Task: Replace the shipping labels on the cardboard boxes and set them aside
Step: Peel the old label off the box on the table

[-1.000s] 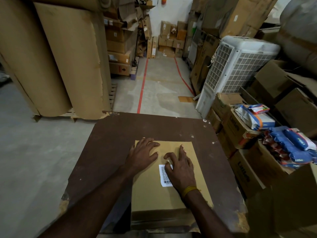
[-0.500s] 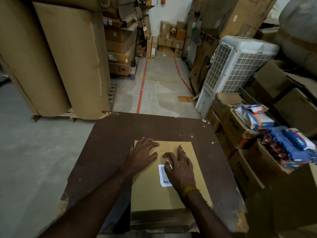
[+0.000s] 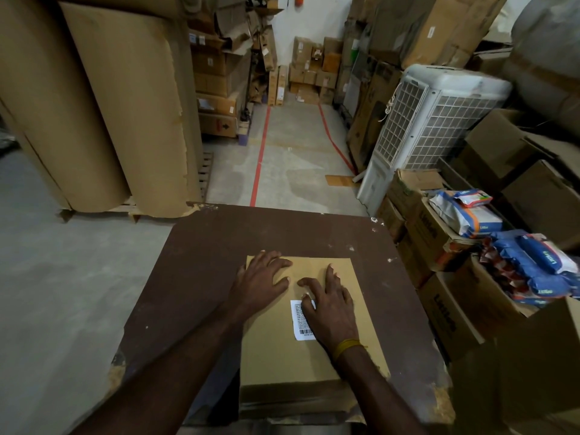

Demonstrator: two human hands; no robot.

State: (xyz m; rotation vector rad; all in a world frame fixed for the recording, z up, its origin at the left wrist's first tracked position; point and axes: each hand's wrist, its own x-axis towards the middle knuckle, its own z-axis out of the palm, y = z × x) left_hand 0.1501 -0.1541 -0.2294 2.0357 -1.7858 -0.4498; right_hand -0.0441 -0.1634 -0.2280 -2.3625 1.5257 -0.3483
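Observation:
A flat tan cardboard box (image 3: 282, 356) lies on a dark brown table (image 3: 194, 277), its near end hanging over the table's front edge. A white shipping label (image 3: 299, 324) with a barcode sticks to the box top, partly hidden under my right hand (image 3: 329, 306). That hand lies flat on the label and box with fingers spread. My left hand (image 3: 260, 281) rests flat on the far left part of the box top, fingers straight.
Open cartons (image 3: 439, 240) filled with blue and white packets (image 3: 533, 262) crowd the table's right side. A white air cooler (image 3: 433, 127) stands behind them. Large brown paper rolls (image 3: 110, 105) stand on a pallet at the left. A floor aisle with red lines (image 3: 260, 158) runs ahead.
My right hand has slid slightly over the label, its fingers spreading a little. The left hand and the box have stayed put.

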